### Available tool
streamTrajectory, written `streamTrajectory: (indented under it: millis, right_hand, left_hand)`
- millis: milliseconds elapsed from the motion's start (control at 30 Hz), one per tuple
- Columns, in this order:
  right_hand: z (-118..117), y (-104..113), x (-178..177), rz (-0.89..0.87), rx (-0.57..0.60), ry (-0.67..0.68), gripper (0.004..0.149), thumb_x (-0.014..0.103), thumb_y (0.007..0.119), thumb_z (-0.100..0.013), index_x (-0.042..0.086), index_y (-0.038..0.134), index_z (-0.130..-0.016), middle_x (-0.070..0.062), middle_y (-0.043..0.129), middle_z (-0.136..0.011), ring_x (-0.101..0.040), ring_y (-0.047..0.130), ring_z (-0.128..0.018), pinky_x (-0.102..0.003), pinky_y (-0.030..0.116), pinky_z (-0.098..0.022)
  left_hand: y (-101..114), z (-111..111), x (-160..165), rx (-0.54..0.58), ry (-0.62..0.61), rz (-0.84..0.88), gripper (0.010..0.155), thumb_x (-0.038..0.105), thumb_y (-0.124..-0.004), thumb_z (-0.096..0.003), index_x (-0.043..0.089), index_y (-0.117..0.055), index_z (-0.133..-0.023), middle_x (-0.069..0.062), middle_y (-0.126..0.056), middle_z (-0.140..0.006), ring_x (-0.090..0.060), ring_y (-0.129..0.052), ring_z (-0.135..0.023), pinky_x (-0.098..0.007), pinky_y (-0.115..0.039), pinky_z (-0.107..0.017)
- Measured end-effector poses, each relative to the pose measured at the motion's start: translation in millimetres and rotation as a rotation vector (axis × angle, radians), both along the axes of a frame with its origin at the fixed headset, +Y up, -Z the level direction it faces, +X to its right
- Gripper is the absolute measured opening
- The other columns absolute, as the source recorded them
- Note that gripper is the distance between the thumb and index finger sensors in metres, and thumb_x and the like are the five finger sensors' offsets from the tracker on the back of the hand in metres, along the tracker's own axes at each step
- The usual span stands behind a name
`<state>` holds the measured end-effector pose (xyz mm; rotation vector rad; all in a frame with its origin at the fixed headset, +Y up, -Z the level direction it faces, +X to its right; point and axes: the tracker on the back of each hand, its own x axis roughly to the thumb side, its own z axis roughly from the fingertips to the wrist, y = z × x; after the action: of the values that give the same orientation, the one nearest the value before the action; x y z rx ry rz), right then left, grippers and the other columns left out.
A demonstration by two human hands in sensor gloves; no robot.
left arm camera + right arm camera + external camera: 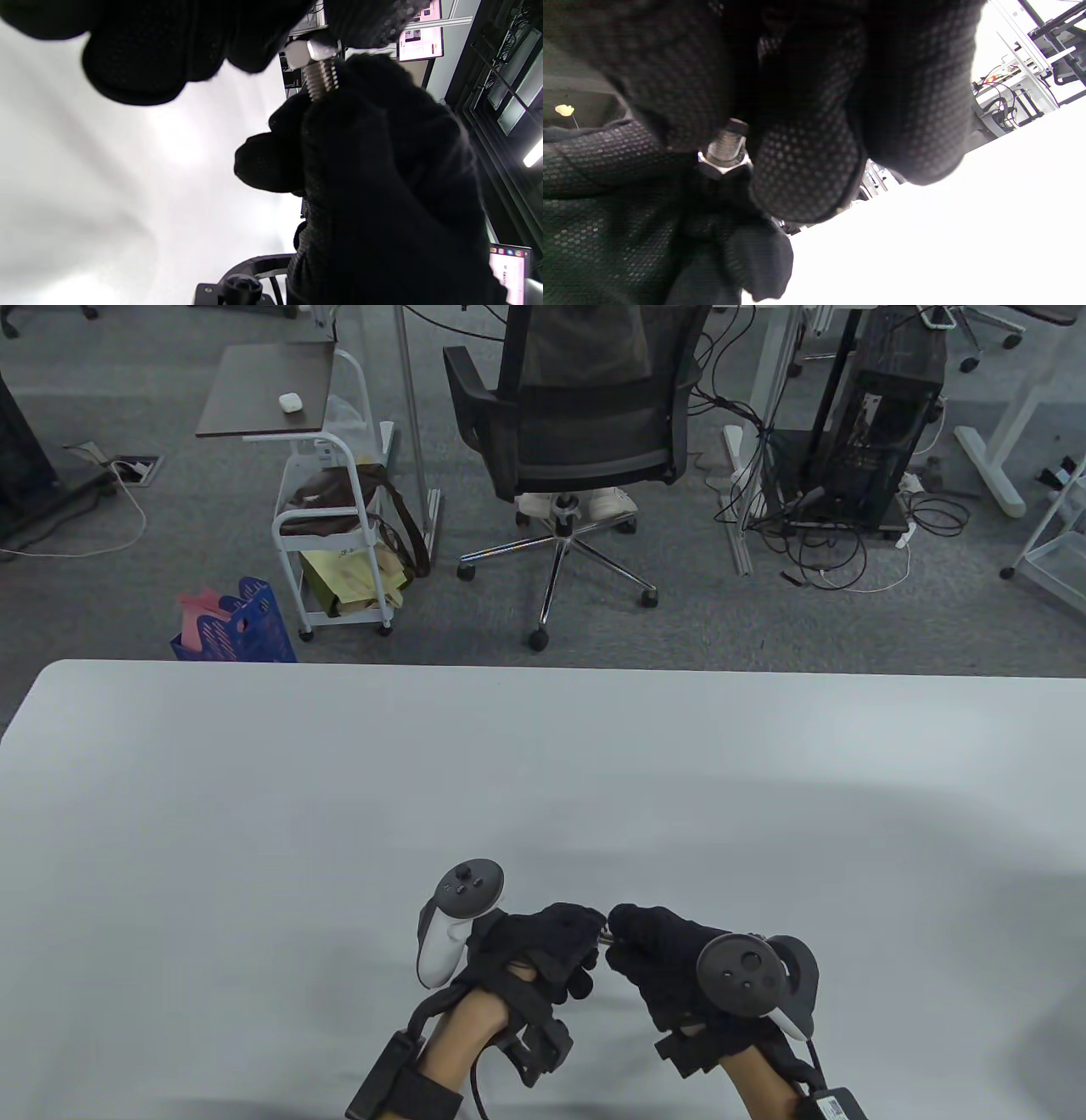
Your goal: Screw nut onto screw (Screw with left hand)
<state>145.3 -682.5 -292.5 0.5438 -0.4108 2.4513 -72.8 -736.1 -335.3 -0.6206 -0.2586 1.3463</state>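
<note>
Low in the table view, just right of centre: left hand point(543, 946) and right hand point(670, 963) fingertip to fingertip above the white table point(254, 831). Between them only a sliver of metal, the screw point(604, 934), mostly buried under black glove fabric. Nut not distinguishable there.

Upper centre of the left wrist view: threaded screw point(321, 79) rising out of the right hand point(382, 178), head end swallowed by the glove. Nut point(312, 50) sitting on the upper end of the thread, pinched by fingers point(140, 51) of the left hand, their tips cut off by the top edge.

Left of centre in the right wrist view: nut point(724, 163) and a short stretch of screw point(727, 142) wedged between dark gloves. Both hands curled tight, each pinching its part. How far along the thread the nut sits: cannot tell.
</note>
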Motion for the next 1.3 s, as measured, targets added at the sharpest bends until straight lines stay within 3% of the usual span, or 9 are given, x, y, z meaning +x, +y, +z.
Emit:
streamTrajectory:
  millis: [100, 233, 333, 533, 700, 800, 1000, 1167, 1300]
  right_hand:
    - [0.0, 0.1, 0.1, 0.008, 0.005, -0.002, 0.045, 0.039, 0.095, -0.031, 0.024, 0.088, -0.072, 0.0, 0.104, -0.061, -0.01, 0.117, -0.031, -0.037, 0.103, -0.032]
    - [-0.2, 0.5, 0.8, -0.001, 0.003, -0.002, 0.045, 0.039, 0.095, -0.031, 0.024, 0.088, -0.072, 0.0, 0.104, -0.061, -0.01, 0.117, -0.031, -0.036, 0.103, -0.032]
    - [-0.3, 0.5, 0.9, -0.007, 0.003, -0.001, 0.045, 0.04, 0.095, -0.031, 0.024, 0.088, -0.072, 0.0, 0.104, -0.061, -0.01, 0.117, -0.031, -0.036, 0.103, -0.032]
    - [-0.3, -0.7, -0.2, 0.009, 0.003, 0.001, 0.045, 0.039, 0.095, -0.031, 0.024, 0.088, -0.072, 0.0, 0.105, -0.061, -0.01, 0.117, -0.031, -0.036, 0.103, -0.032]
    - [-0.1, -0.3, 0.1, -0.001, -0.001, 0.004, 0.045, 0.039, 0.095, -0.031, 0.024, 0.088, -0.072, 0.0, 0.104, -0.061, -0.01, 0.117, -0.031, -0.037, 0.103, -0.032]
    - [-0.3, 0.0, 0.5, -0.006, 0.001, 0.002, 0.045, 0.039, 0.095, -0.031, 0.024, 0.088, -0.072, 0.0, 0.105, -0.061, -0.01, 0.117, -0.031, -0.036, 0.103, -0.032]
    - [-0.1, -0.5, -0.3, 0.005, 0.005, 0.004, 0.045, 0.04, 0.095, -0.031, 0.024, 0.088, -0.072, 0.0, 0.104, -0.061, -0.01, 0.117, -0.031, -0.036, 0.103, -0.032]
    - [0.1, -0.3, -0.4, 0.006, 0.003, 0.005, 0.045, 0.039, 0.095, -0.031, 0.024, 0.088, -0.072, 0.0, 0.104, -0.061, -0.01, 0.117, -0.031, -0.037, 0.103, -0.032]
    - [0.0, -0.4, 0.0, -0.015, -0.001, 0.006, 0.045, 0.039, 0.095, -0.031, 0.024, 0.088, -0.072, 0.0, 0.104, -0.061, -0.01, 0.117, -0.031, -0.036, 0.103, -0.032]
  left_hand:
    - [2.2, 0.2, 2.7, 0.009, -0.021, -0.008, 0.058, 0.039, -0.07, -0.0447, -0.001, -0.078, -0.086, -0.032, -0.084, -0.077, -0.047, -0.093, -0.046, -0.058, -0.074, -0.035]
    - [2.8, -0.2, 4.7, -0.011, -0.083, 0.031, 0.057, 0.034, -0.069, -0.0453, 0.002, -0.066, -0.093, -0.03, -0.074, -0.085, -0.045, -0.088, -0.054, -0.057, -0.072, -0.041]
    - [1.5, -0.1, 2.8, -0.002, -0.043, 0.043, 0.067, 0.041, -0.067, -0.0454, 0.003, -0.059, -0.1, -0.032, -0.071, -0.088, -0.046, -0.088, -0.056, -0.056, -0.072, -0.042]
    - [1.2, 0.0, 2.3, 0.002, -0.016, 0.007, 0.059, 0.04, -0.069, -0.0447, 0.0, -0.077, -0.087, -0.033, -0.082, -0.079, -0.047, -0.092, -0.048, -0.058, -0.074, -0.036]
    - [3.0, -0.1, 4.6, -0.014, -0.079, 0.035, 0.056, 0.034, -0.068, -0.0451, 0.002, -0.066, -0.091, -0.03, -0.074, -0.084, -0.045, -0.089, -0.054, -0.056, -0.072, -0.04]
    - [1.2, 0.4, 2.9, -0.019, -0.057, 0.049, 0.065, 0.04, -0.067, -0.0454, 0.003, -0.06, -0.098, -0.031, -0.071, -0.087, -0.046, -0.088, -0.056, -0.056, -0.072, -0.042]
    - [1.4, 0.2, 2.7, -0.002, -0.024, 0.023, 0.059, 0.04, -0.069, -0.0447, 0.0, -0.077, -0.087, -0.033, -0.082, -0.079, -0.047, -0.092, -0.049, -0.058, -0.074, -0.037]
    - [3.3, 0.4, 4.8, -0.018, -0.083, 0.045, 0.057, 0.034, -0.068, -0.0457, 0.003, -0.064, -0.094, -0.03, -0.072, -0.086, -0.045, -0.088, -0.055, -0.056, -0.072, -0.041]
    - [1.9, 1.5, 2.4, -0.008, -0.016, 0.04, 0.067, 0.043, -0.067, -0.045, 0.001, -0.065, -0.097, -0.033, -0.075, -0.084, -0.047, -0.09, -0.053, -0.057, -0.073, -0.04]
